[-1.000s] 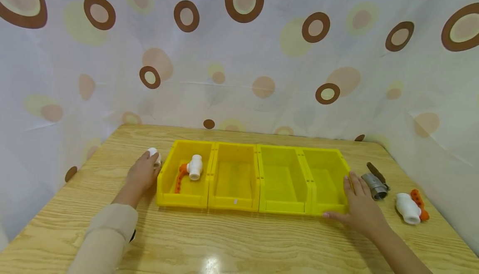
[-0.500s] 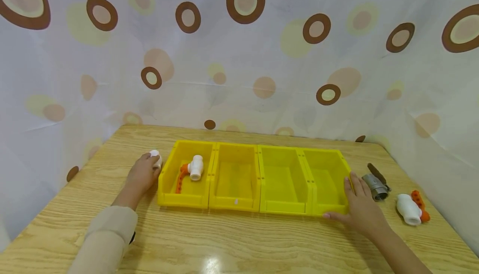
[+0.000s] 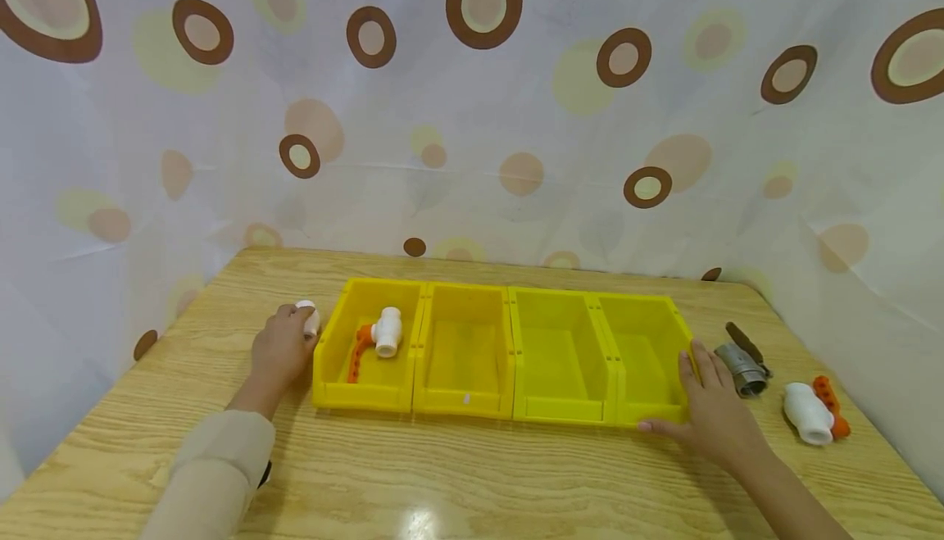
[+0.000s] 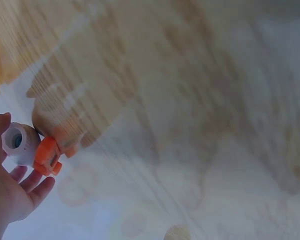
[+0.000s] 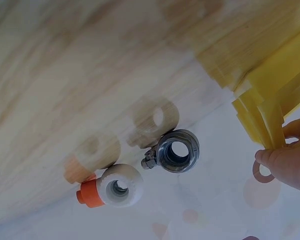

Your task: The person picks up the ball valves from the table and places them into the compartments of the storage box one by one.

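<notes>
At the left end of the bin row, my left hand [image 3: 279, 350] holds a white plastic ball valve [image 3: 309, 319], thumb and fingers on either side of its body. Its orange handle [image 4: 47, 155] shows in the left wrist view. Another white ball valve [image 3: 387, 332] with an orange lever lies in the leftmost yellow bin [image 3: 361, 397]. My right hand [image 3: 719, 417] rests spread on the rightmost yellow bin [image 3: 649, 415], fingers along its outer side and thumb at the front corner.
Two more yellow bins [image 3: 463, 403] stand between the end ones, in one joined row. Right of the right hand lie a metal valve or coupling [image 3: 741, 369] with a brown lever and a white ball valve [image 3: 807, 414] with an orange handle, on the wooden table [image 3: 516, 483].
The head view has shifted very slightly. Both hands and the valves stay in place, the left hand still on its ball valve and the right hand on the bin.
</notes>
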Action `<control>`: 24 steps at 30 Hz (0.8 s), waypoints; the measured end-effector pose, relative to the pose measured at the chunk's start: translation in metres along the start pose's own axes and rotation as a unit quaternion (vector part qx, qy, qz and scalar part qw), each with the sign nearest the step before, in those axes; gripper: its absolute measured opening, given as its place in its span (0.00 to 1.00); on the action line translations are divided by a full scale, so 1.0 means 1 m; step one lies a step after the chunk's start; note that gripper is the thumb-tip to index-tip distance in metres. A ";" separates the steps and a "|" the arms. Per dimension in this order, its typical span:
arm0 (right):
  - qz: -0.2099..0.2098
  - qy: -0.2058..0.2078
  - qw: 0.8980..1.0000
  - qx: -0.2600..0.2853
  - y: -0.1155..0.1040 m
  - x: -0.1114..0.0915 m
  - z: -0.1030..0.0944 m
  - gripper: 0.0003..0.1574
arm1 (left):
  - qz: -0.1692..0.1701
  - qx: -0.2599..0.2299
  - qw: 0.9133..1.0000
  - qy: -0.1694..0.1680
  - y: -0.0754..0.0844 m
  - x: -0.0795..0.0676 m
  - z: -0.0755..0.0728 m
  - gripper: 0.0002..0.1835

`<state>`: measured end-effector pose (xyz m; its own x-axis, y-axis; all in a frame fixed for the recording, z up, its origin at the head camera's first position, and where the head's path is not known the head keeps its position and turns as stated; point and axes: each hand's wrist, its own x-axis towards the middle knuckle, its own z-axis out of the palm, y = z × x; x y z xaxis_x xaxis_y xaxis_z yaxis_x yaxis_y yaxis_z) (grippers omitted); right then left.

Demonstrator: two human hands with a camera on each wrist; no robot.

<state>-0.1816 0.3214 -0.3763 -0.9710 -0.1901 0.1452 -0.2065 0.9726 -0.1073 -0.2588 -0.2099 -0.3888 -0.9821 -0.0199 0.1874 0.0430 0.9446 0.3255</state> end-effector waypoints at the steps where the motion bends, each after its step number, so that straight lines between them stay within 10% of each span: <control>1: 0.000 0.000 1.000 -0.001 0.000 0.000 0.000 0.73 | -0.002 0.005 1.000 -0.002 0.000 0.000 0.001 0.23; 24: 0.003 0.006 1.000 -0.003 -0.001 -0.001 0.000 0.72 | -0.011 -0.030 0.998 -0.048 -0.001 0.000 0.000 0.24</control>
<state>-0.1809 0.3209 -0.3767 -0.9707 -0.1829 0.1561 -0.2000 0.9745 -0.1019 -0.2588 -0.2106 -0.3887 -0.9958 -0.0059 0.0913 0.0298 0.9225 0.3848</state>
